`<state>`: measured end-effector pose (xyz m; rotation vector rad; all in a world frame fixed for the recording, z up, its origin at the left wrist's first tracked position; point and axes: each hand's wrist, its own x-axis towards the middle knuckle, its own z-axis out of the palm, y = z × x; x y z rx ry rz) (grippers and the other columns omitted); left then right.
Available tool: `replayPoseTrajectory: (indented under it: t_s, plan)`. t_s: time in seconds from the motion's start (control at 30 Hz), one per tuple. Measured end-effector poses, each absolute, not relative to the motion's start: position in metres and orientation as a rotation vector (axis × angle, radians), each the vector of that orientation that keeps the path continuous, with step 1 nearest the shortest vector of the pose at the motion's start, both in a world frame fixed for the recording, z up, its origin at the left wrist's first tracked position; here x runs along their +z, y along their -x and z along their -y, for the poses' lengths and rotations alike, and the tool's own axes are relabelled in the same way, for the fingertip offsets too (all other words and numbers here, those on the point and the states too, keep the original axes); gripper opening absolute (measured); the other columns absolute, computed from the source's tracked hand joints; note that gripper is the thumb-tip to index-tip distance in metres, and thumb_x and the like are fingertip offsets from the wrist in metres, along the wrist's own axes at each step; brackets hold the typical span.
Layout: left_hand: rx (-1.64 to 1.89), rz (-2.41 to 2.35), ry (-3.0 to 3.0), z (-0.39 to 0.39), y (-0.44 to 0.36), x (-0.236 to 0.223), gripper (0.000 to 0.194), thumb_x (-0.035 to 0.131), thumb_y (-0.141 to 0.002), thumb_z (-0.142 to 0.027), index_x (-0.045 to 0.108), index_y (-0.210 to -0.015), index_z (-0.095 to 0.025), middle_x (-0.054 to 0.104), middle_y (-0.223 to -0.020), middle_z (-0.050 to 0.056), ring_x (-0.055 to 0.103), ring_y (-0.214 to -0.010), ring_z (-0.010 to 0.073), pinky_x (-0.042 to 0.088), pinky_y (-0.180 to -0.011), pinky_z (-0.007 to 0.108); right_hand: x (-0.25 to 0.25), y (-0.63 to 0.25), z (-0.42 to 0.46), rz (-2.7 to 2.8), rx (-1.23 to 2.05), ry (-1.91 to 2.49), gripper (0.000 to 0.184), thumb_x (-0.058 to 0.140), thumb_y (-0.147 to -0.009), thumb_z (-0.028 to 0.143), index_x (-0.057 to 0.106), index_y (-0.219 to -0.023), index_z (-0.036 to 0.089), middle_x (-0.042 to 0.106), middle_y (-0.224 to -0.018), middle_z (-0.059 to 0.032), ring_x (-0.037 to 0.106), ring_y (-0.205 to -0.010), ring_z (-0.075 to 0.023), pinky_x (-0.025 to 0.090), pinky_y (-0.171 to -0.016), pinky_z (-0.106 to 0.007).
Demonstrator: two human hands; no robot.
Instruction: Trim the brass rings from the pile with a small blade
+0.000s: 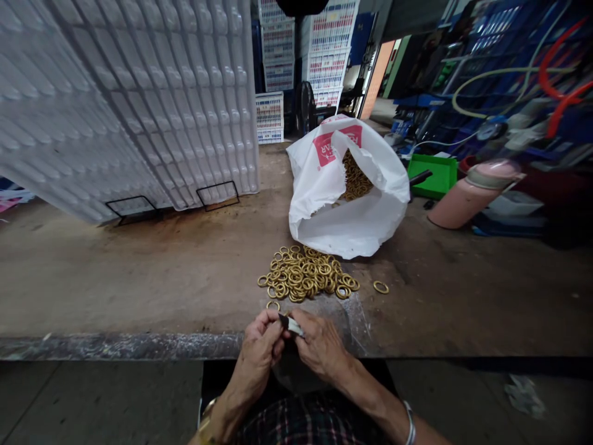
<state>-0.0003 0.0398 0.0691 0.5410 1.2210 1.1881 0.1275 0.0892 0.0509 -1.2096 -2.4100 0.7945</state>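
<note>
My right hand point(322, 346) is closed around a small hand tool point(295, 327) with a pale body and a dark tip, whose exact kind I cannot make out. Beside it, my left hand point(258, 346) is pinched at the tool's dark end; what its fingers hold is hidden. Both hands are at the table's front edge. Just beyond them lies a heap of brass-coloured metal rings point(301, 275). One ring point(273, 302) sits between the heap and my left fingers, and another ring point(380, 283) lies apart to the right.
Behind the heap, an open white sack point(319, 204) holds more rings. Ribbed clear plastic trays point(199, 111) stand upright at left on black wire stands point(217, 196). To the right are a green tray point(433, 176) and a pink bottle point(467, 198). The wooden table point(139, 278) ends before my lap.
</note>
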Motion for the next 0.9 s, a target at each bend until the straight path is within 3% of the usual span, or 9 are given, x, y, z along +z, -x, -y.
replayPoseTrajectory:
  t_s: [0.6,0.77,0.9]
  plan:
    - [1.176,-1.38,-0.635,-0.029,-0.003,0.076,0.036,0.059,-0.069,-0.051,0.047,-0.074,-0.018,0.046,-0.058,-0.005,0.029,-0.043,0.0044,0.02,-0.041,0.017,0.045,-0.122,-0.088,2.565,0.573,1.374,0.025,0.04,-0.07,0.009,0.055,-0.087,0.018,0.066,-0.074,-0.0052,0.057,-0.061,-0.0165,0.024,-0.054,-0.028]
    - [1.136,-1.196,-0.626,-0.011,0.001,0.085,0.03,0.059,-0.074,-0.046,0.048,-0.073,-0.018,0.048,-0.06,-0.004,0.028,-0.041,0.0029,0.017,-0.038,0.017,0.047,-0.122,-0.104,2.587,0.519,1.454,0.023,0.041,-0.071,0.01,0.055,-0.088,0.017,0.066,-0.07,-0.0054,0.055,-0.056,-0.0147,0.021,-0.051,-0.027]
    - [1.229,-1.05,-0.482,-0.008,0.012,0.08,0.025,0.056,-0.078,-0.042,0.051,-0.075,-0.017,0.049,-0.06,-0.004,0.026,-0.04,0.0026,0.017,-0.037,0.017,0.046,-0.112,-0.103,2.548,0.517,1.323,0.023,0.042,-0.07,0.006,0.053,-0.087,0.018,0.065,-0.075,-0.0034,0.055,-0.062,-0.0136,0.026,-0.054,-0.025]
